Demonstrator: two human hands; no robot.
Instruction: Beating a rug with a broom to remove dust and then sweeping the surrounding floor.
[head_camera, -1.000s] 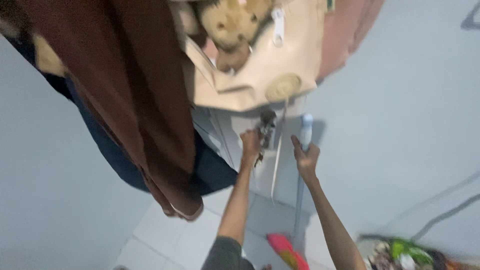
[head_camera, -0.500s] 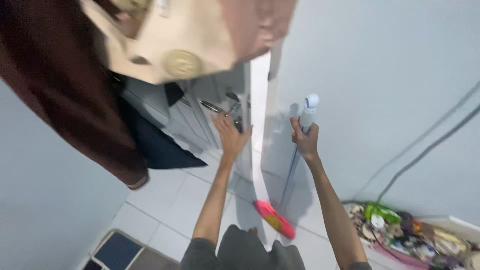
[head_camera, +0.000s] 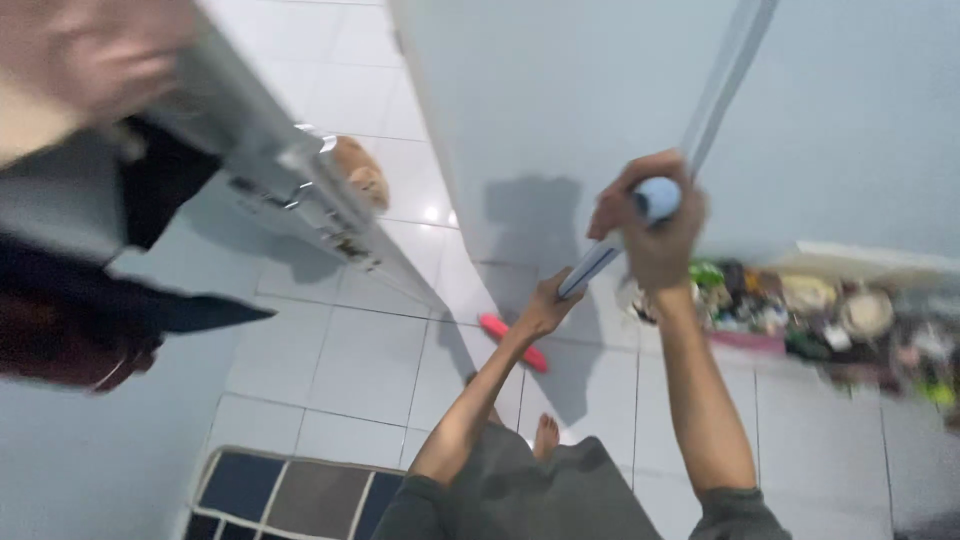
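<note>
Overhead, right hand (head_camera: 655, 225) fingers wrapped round broom handle (head_camera: 600, 262) top, left hand (head_camera: 548, 305) gripping lower, pink broom head (head_camera: 512, 341) on tiles

Seen from above, the right hand (head_camera: 655, 225) grips the top of a pale broom handle (head_camera: 600, 262), the left hand (head_camera: 548, 305) clasps it lower down, its pink head (head_camera: 512, 341) on white floor tiles (head_camera: 350, 370) beside the open door (head_camera: 290, 175).
</note>
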